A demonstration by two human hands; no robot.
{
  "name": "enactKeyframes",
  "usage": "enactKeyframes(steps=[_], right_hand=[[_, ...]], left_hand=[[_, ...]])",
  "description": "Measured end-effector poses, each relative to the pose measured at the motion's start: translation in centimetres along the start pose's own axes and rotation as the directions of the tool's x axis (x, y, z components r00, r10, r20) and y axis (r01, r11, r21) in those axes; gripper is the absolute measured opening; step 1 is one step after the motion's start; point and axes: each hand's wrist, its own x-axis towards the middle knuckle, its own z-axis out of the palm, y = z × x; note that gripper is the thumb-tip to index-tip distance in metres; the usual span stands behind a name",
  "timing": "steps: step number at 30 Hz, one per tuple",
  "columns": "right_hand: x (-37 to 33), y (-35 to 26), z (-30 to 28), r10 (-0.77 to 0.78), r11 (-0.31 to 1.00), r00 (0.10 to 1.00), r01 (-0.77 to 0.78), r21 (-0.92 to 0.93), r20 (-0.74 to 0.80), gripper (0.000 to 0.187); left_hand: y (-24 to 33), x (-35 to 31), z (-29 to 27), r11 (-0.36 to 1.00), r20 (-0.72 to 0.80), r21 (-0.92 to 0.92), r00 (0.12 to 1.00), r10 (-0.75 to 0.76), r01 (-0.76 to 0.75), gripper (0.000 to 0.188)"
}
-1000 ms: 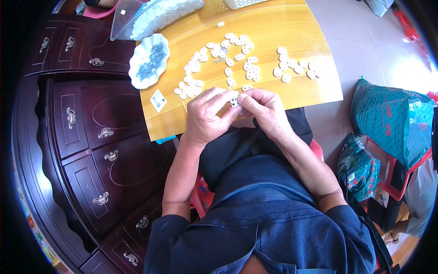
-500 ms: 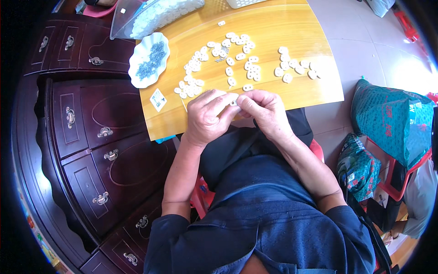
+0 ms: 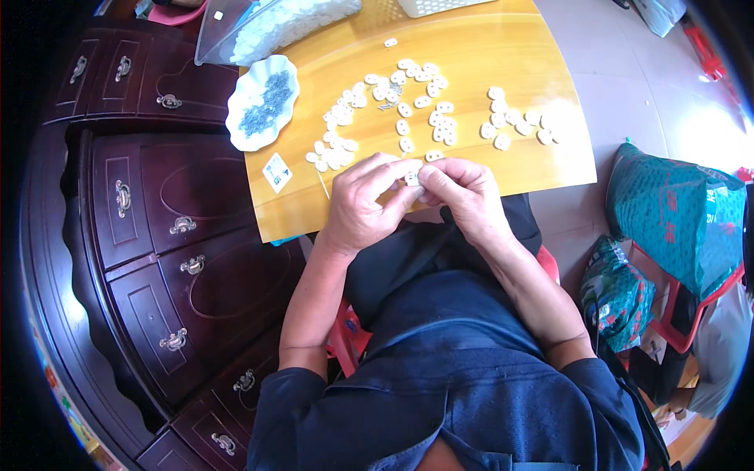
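Note:
Over the near edge of the table, my left hand (image 3: 363,200) pinches a small white plastic piece (image 3: 411,179) between thumb and forefinger. Against the right side of that piece press the closed thumb and fingers of my right hand (image 3: 470,196); anything small between them is hidden. Just beyond my hands, several white oval pieces with two holes (image 3: 444,125) lie in loose groups. Among them is a little heap of thin metal pins (image 3: 390,104). Another group of white ovals (image 3: 501,118) lies to the right.
A scalloped white dish (image 3: 236,125) holds small dark metal parts (image 3: 267,104) at left. Behind it stands a clear bin (image 3: 212,35) of white pieces, near a white basket (image 3: 440,6). A card (image 3: 276,173) lies near the left edge. Teal bags (image 3: 667,212) stand right.
The white piece is turned slightly and shows more of its face between my fingers. My hands stay together at the table's edge. The whole view has shifted a little.

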Motion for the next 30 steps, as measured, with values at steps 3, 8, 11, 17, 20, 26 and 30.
enactKeyframes(steps=[3, 8, 11, 17, 20, 26, 30], right_hand=[[-0.1, -0.2, 0.1, 0.025, 1.0, 1.0, -0.026, -0.017, -0.012, 0.022], [0.1, -0.2, -1.0, 0.033, 0.997, 0.999, -0.032, -0.071, 0.004, 0.02], [-0.1, -1.9, -2.2, 0.011, 0.953, 0.999, -0.02, -0.303, -0.03, 0.021], [0.6, -5.7, -6.4, -0.211, 0.545, 0.972, 0.032, -0.838, -0.101, 0.027], [0.5, -6.8, -6.5, -0.225, 0.502, 0.962, -0.025, -0.865, -0.158, 0.026], [1.2, -7.2, -7.7, -0.391, 0.322, 0.911, 0.004, -0.947, -0.129, 0.025], [1.7, -8.1, -8.4, -0.423, 0.249, 0.895, -0.035, -0.968, -0.141, 0.025]], left_hand=[[-0.5, -0.2, 0.6, 0.999, -0.057, 0.033, 0.998, 0.037, -0.035, 0.023], [-0.5, 0.1, 1.1, 1.0, -0.056, 0.011, 0.998, 0.015, -0.015, 0.024], [-0.5, 0.6, 0.1, 0.99, 0.09, -0.064, 0.989, -0.116, 0.122, 0.032], [-6.1, 2.6, -0.7, 0.952, -0.077, 0.279, 0.991, -0.112, 0.129, 0.014], [-7.5, 3.9, -0.5, 0.929, -0.146, 0.355, 0.988, -0.055, 0.104, 0.013], [-8.2, 5.1, 0.3, 0.916, -0.127, 0.366, 0.983, -0.129, 0.168, 0.011], [-8.1, 5.5, 0.3, 0.912, -0.109, 0.387, 0.989, -0.104, 0.138, 0.008]])
